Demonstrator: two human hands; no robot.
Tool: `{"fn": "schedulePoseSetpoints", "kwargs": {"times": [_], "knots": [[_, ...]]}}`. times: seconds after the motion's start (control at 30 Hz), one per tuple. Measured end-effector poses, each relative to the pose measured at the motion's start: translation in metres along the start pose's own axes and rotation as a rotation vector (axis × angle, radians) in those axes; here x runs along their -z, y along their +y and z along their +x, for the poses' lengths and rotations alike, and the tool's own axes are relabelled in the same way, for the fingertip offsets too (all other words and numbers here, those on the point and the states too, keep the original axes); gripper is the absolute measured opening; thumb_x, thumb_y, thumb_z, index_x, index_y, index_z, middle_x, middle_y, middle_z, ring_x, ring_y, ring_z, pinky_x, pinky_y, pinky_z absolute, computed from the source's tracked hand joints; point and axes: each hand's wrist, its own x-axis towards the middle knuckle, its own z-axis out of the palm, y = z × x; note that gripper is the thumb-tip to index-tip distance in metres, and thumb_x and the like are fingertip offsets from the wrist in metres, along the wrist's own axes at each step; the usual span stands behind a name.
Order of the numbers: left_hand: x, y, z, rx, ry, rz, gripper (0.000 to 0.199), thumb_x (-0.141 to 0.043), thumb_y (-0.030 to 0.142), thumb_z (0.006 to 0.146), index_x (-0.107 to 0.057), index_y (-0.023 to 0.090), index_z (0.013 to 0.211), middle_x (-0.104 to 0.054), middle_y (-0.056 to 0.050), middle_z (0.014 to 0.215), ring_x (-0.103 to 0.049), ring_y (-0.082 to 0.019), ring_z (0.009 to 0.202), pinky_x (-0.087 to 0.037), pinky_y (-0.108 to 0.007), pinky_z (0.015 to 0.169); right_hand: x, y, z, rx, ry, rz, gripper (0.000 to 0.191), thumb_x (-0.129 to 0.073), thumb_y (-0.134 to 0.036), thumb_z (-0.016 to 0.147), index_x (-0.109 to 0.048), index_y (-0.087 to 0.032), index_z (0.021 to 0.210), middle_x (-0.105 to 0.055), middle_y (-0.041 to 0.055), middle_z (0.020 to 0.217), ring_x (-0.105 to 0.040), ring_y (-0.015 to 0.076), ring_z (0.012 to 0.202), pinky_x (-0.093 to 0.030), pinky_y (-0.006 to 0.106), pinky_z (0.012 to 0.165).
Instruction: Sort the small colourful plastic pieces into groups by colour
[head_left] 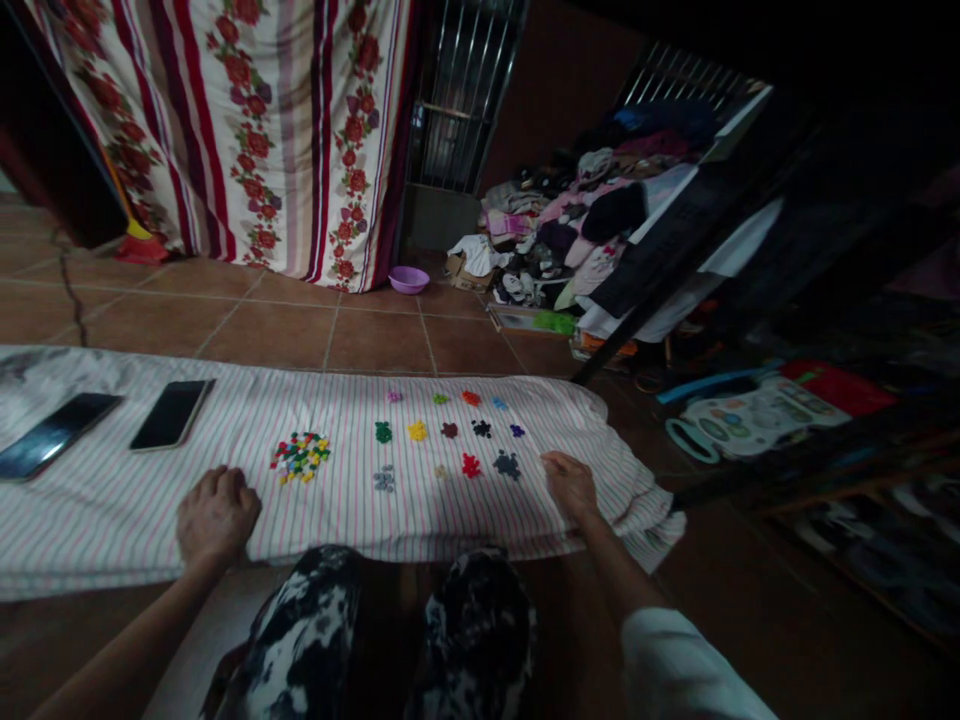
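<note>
My left hand [217, 515] rests palm down on the striped cloth [322, 520], its fingers curled in a loose fist and nothing showing in it. Just past it lies a mixed pile of small coloured pieces [300, 457]. My right hand [568, 485] is at the cloth's right part with its fingers drawn together; what they may hold is hidden. To its left sit small one-colour heaps in rows, among them dark grey pieces [507, 464], red pieces [470, 465], black pieces [481, 429], yellow pieces [417, 431], dark green pieces [383, 432] and light grey pieces [384, 479].
Two phones, a nearer one [172, 414] and one at the left edge [56, 437], lie on the cloth. Beyond are a tiled floor [277, 320], a flowered curtain [292, 130], a purple basin [409, 280] and heaped clothes [570, 220]. A dark post [637, 320] rises at the right.
</note>
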Motion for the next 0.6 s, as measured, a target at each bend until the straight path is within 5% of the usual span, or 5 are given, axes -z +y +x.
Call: {"fn": "schedulePoseSetpoints", "kwargs": {"times": [0.27,0.6], "knots": [[-0.006,-0.002,0.0,0.018,0.052,-0.057,0.032,-0.044,0.024,0.079,-0.063,0.015,0.103,-0.061,-0.015,0.118,-0.053,-0.027,0.113,-0.039,-0.042,0.095,-0.013,-0.043,0.006,-0.056,0.133,0.052,0.037,-0.047,-0.044,0.076,-0.068,-0.019,0.093,-0.07,0.0106,0.092,-0.063,0.0247,0.084,-0.049,0.039,0.085],[-0.011,-0.005,-0.001,-0.008,0.082,-0.068,0.031,-0.042,0.022,0.084,-0.063,0.011,0.104,-0.061,-0.018,0.12,-0.052,-0.029,0.116,-0.038,-0.042,0.098,-0.087,-0.203,-0.009,0.218,-0.198,0.356,0.031,-0.049,-0.037,0.081,-0.069,-0.019,0.097,-0.067,0.0089,0.092,-0.061,0.0183,0.076,-0.051,0.03,0.071]]}}
